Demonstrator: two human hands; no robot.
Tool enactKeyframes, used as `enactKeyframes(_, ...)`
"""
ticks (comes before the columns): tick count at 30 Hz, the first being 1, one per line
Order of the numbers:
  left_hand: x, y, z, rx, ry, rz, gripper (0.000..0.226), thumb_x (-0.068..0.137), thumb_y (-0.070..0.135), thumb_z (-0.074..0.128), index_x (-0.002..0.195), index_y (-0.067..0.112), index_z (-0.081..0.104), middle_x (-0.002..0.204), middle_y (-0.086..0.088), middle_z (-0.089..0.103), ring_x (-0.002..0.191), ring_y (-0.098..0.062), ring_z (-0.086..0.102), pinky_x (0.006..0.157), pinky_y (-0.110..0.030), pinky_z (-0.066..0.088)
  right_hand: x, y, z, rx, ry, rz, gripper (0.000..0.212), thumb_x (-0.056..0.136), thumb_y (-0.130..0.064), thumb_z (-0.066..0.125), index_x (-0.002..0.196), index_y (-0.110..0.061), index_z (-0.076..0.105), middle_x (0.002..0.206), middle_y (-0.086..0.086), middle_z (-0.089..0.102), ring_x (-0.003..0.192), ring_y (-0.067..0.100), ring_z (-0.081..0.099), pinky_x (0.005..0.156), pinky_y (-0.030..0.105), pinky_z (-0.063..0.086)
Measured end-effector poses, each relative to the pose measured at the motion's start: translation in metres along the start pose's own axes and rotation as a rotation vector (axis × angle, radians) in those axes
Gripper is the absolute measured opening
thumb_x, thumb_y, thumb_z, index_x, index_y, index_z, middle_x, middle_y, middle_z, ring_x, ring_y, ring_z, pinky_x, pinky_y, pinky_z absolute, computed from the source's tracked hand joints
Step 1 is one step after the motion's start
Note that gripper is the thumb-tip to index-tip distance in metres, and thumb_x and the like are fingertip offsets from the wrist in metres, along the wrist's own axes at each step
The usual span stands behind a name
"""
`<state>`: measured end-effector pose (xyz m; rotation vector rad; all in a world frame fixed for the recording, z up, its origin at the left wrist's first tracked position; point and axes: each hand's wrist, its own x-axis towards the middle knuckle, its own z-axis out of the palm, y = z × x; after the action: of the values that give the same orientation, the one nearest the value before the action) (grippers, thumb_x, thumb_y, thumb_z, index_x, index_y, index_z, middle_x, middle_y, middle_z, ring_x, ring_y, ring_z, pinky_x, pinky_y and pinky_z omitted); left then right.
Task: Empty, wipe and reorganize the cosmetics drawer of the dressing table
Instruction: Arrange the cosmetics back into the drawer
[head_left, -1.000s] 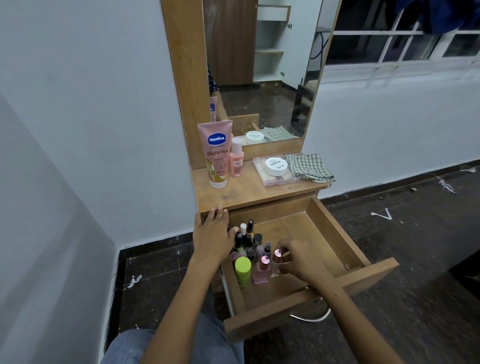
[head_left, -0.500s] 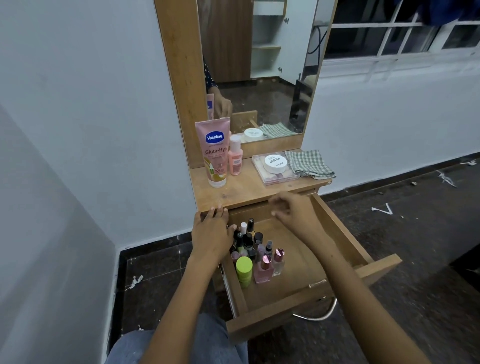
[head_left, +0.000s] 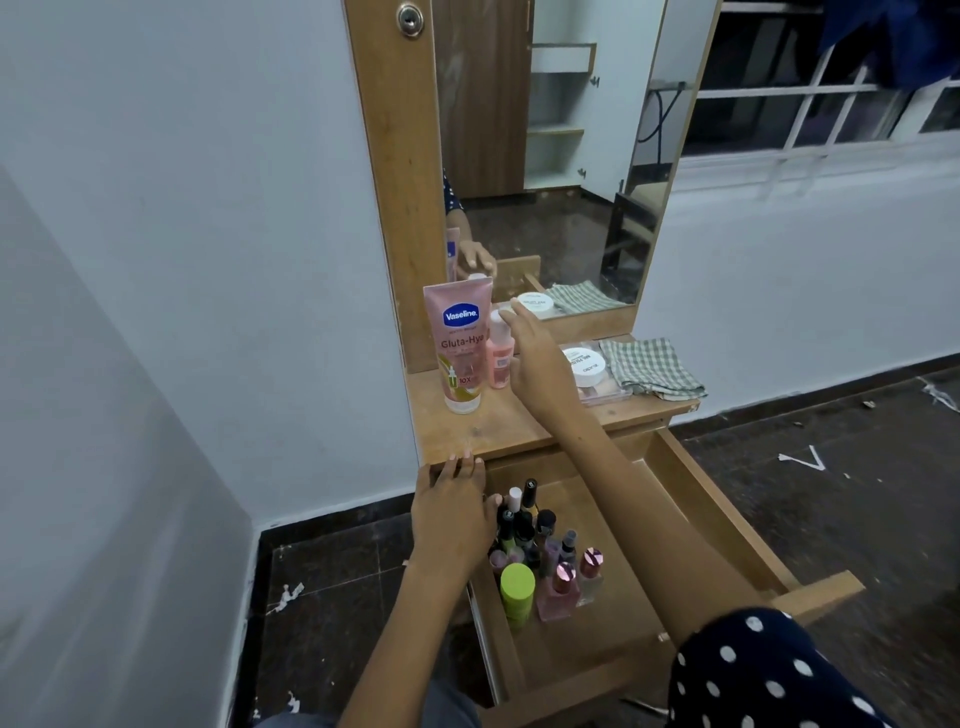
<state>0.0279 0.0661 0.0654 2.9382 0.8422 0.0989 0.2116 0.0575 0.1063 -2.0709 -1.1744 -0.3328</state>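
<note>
At frame centre my right hand (head_left: 537, 364) curls its fingers around the small pink bottle (head_left: 500, 358) beside the Vaseline tube (head_left: 459, 345). My left hand (head_left: 453, 512), fingers relaxed, rests on the open drawer (head_left: 597, 660) edge, lower centre, beside the clustered nail polishes (head_left: 540, 545).

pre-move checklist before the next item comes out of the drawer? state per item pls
1. Drawer pulled fully open: ok.
2. Left hand steadying the drawer's left edge, fingers straight: ok.
3. Right hand free to pick: cannot tell; it is up at the small pink bottle on the tabletop, contact unclear.
4. Drawer emptied: not ok; the nail polish cluster, green-capped jar and pink-capped bottles stand inside.
5. Landing space on tabletop: ok, bare wood in front of the Vaseline tube.
6. Checked cloth at hand for wiping: ok, folded at the tabletop's right end.
</note>
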Motion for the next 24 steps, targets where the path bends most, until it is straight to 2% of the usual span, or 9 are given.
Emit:
enactKeyframes(3,0.000,0.000,0.000,-0.008,-0.008,0.001,0.053,0.102,0.037,0.030,0.150,0.016,0.023,0.156,0.000,0.024,0.145,-0.015,0.014,0.116,-0.039,0.006,-0.001,-0.005,-0.003,-0.033,-0.007,-0.077,0.064,0.077,0.010,0.061,0.136,-0.007,0.045,0.148,0.010,0.039,0.131,0.026,0.044,0.095,0.035,0.048)
enactKeyframes(5,0.001,-0.001,0.000,-0.009,-0.014,0.000,0.053,0.102,0.037,0.030,0.150,0.016,0.023,0.156,0.000,0.023,0.145,-0.015,0.014,0.116,-0.039,0.006,-0.002,-0.006,-0.004,-0.045,0.026,-0.133,0.058,0.073,0.011,0.062,0.127,-0.006,0.052,0.140,0.010,0.047,0.118,0.027,0.053,0.083,0.035,0.053)
enactKeyframes(9,0.001,-0.001,-0.001,-0.003,-0.011,0.005,0.053,0.101,0.036,0.030,0.149,0.016,0.023,0.157,0.000,0.023,0.145,-0.015,0.015,0.116,-0.040,0.006,-0.007,0.000,-0.013,-0.076,0.096,-0.057,0.042,0.079,-0.001,0.066,0.119,-0.010,0.059,0.114,0.010,0.054,0.087,0.022,0.060,0.065,0.026,0.052)
enactKeyframes(12,0.000,-0.001,-0.001,-0.012,-0.023,0.003,0.053,0.101,0.036,0.030,0.149,0.016,0.023,0.157,0.000,0.021,0.145,-0.014,0.014,0.116,-0.040,0.005,-0.026,0.010,-0.029,0.013,0.143,-0.039,0.022,0.078,-0.003,0.068,0.099,-0.008,0.066,0.102,0.007,0.054,0.085,0.016,0.054,0.068,0.021,0.047)
enactKeyframes(14,0.000,-0.002,-0.001,-0.013,-0.033,0.005,0.053,0.101,0.036,0.031,0.150,0.017,0.022,0.157,0.000,0.020,0.145,-0.015,0.014,0.116,-0.040,0.005,-0.047,0.018,-0.045,0.127,0.183,0.060,0.019,0.078,-0.008,0.072,0.096,-0.009,0.067,0.101,0.004,0.055,0.087,0.010,0.051,0.071,0.013,0.044)
enactKeyframes(16,0.000,-0.003,-0.001,-0.006,-0.041,0.014,0.053,0.101,0.035,0.031,0.150,0.017,0.023,0.157,0.000,0.021,0.145,-0.015,0.015,0.116,-0.040,0.005,-0.071,0.023,-0.065,0.214,0.202,0.168,0.021,0.076,-0.015,0.076,0.095,-0.012,0.070,0.099,0.001,0.061,0.088,0.007,0.054,0.075,0.014,0.046)
enactKeyframes(18,0.001,-0.005,-0.002,0.002,-0.049,0.018,0.052,0.101,0.035,0.032,0.149,0.017,0.024,0.157,0.001,0.022,0.144,-0.015,0.017,0.116,-0.040,0.006,-0.096,0.025,-0.091,0.319,0.117,0.299,0.022,0.075,-0.017,0.077,0.096,-0.013,0.071,0.096,-0.001,0.068,0.087,0.008,0.061,0.076,0.018,0.051)
enactKeyframes(20,0.002,-0.005,-0.002,0.010,-0.066,0.021,0.053,0.101,0.035,0.032,0.149,0.016,0.024,0.156,0.000,0.023,0.144,-0.016,0.018,0.115,-0.041,0.008,-0.122,0.026,-0.118,0.452,-0.023,0.434,0.022,0.074,-0.013,0.078,0.095,-0.011,0.072,0.089,-0.001,0.070,0.082,0.010,0.064,0.069,0.016,0.051)
enactKeyframes(24,0.003,-0.005,-0.002,0.010,-0.095,0.021,0.054,0.101,0.035,0.032,0.149,0.015,0.023,0.157,-0.001,0.021,0.145,-0.017,0.017,0.115,-0.042,0.008,-0.164,0.034,-0.151,0.688,-0.287,0.638,0.024,0.070,-0.004,0.077,0.093,-0.002,0.071,0.083,0.013,0.072,0.082,0.023,0.068,0.066,0.021,0.056)
